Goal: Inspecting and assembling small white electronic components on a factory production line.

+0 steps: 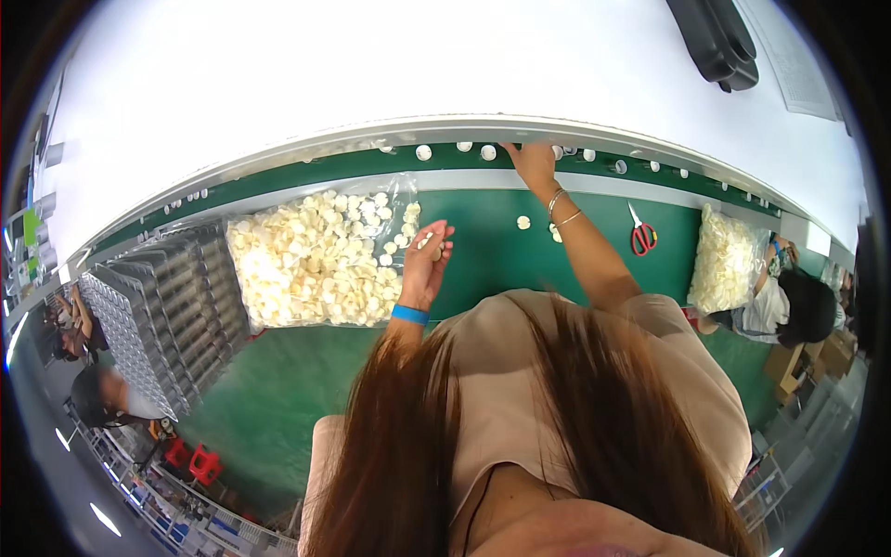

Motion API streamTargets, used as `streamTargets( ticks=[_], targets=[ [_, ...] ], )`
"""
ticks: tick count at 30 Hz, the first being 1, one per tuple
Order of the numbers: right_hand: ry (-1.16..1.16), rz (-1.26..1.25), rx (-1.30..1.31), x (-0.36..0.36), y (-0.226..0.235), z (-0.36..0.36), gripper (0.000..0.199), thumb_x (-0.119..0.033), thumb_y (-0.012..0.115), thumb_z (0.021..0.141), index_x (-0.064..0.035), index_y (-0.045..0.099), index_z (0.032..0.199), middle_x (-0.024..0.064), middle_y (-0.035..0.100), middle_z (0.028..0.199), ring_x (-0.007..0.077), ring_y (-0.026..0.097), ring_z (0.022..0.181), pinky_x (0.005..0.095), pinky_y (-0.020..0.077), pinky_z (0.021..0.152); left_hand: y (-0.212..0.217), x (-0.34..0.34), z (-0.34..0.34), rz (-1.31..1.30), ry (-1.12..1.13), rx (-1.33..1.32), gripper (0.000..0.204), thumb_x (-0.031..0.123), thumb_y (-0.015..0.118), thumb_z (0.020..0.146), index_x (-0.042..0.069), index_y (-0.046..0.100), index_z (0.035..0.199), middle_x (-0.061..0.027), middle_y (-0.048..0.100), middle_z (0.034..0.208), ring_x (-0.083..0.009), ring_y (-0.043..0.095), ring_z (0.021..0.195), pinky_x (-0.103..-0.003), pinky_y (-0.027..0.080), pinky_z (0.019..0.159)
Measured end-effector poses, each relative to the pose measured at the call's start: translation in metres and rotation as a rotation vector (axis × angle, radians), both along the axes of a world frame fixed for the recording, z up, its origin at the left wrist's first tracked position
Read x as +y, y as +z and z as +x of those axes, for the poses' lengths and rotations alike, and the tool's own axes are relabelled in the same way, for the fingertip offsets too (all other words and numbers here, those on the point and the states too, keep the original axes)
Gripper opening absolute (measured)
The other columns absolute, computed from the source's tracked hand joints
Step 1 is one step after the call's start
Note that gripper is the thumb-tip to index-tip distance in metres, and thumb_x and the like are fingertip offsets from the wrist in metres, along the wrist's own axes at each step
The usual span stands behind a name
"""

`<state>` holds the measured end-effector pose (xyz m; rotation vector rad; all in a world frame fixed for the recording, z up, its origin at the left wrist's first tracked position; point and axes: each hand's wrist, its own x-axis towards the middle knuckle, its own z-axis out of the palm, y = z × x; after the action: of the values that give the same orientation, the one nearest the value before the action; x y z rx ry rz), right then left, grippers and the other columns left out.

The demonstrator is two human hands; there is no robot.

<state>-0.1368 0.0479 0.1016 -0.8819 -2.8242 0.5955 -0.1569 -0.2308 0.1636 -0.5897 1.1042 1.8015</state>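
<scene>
This is a factory assembly line: a long green conveyor belt point(306, 169) carries small white caps point(423, 152), with bulk bags of pale parts point(311, 260), stacked grey trays point(153, 311), and other workers point(789, 306) seated alongside.

Two clear bags of pale round pieces sit on the green bench in front of you.

The larger clear plastic bag point(316, 255) lies left of centre in the frame, open at its right end, squarish and packed with cream-white discs; your left hand point(425, 262) hovers at its open edge with fingers curled around a disc. A second, smaller clear bag point(726, 260) of the same cream pieces stands at the right of the frame, taller than it is wide. At the upper right, a pale printed sheet point(798, 65) lies flat on the white surface.
</scene>
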Motion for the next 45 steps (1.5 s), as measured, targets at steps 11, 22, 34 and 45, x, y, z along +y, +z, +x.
streamTargets(
  ticks=[11, 22, 34, 45],
  targets=[
    [0.046, 0.247, 0.143, -0.007, -0.039, -0.009, 0.025, -0.027, 0.064, 0.082, -0.0045, 0.067, 0.093, 0.0152, 0.064, 0.089, 0.0357, 0.061, 0.085, 0.0439, 0.0481, 0.075, 0.004, -0.001, 0.003, 0.036, 0.026, -0.035, 0.026, 0.009, 0.061, 0.091, 0.001, 0.057, 0.116, -0.0101, 0.063, 0.104, -0.0114, 0.059, 0.076, -0.020, 0.050, 0.065],
    [0.110, 0.139, 0.141, -0.012, -0.030, -0.011, 0.028, -0.028, 0.062, 0.085, -0.0034, 0.066, 0.096, 0.0179, 0.063, 0.097, 0.0352, 0.060, 0.091, 0.0452, 0.0468, 0.078, 0.008, -0.001, 0.003, 0.035, 0.021, -0.032, 0.026, 0.010, 0.060, 0.092, 0.001, 0.057, 0.116, -0.0096, 0.063, 0.104, -0.0114, 0.058, 0.076, -0.020, 0.049, 0.063],
    [0.227, -0.910, 0.101, -0.069, 0.148, 0.012, 0.027, -0.020, 0.071, 0.078, -0.0120, 0.070, 0.104, 0.0056, 0.060, 0.112, 0.0287, 0.050, 0.108, 0.0397, 0.0419, 0.092, 0.047, 0.043, -0.028, 0.515, 0.012, 0.033, 0.047, 0.022, 0.040, 0.101, 0.003, 0.031, 0.143, -0.0193, 0.037, 0.144, -0.0279, 0.042, 0.131, -0.039, 0.038, 0.109],
    [0.275, -0.442, 0.375, -0.077, 0.164, 0.066, 0.025, -0.012, 0.075, 0.073, -0.0106, 0.070, 0.098, 0.0025, 0.066, 0.102, 0.0229, 0.055, 0.098, 0.0373, 0.0443, 0.089, 0.071, 0.070, -0.009, 0.648, -0.140, 0.044, 0.047, 0.018, 0.043, 0.100, 0.001, 0.033, 0.143, -0.0166, 0.038, 0.145, -0.0214, 0.048, 0.124, -0.031, 0.047, 0.098]
  ],
)
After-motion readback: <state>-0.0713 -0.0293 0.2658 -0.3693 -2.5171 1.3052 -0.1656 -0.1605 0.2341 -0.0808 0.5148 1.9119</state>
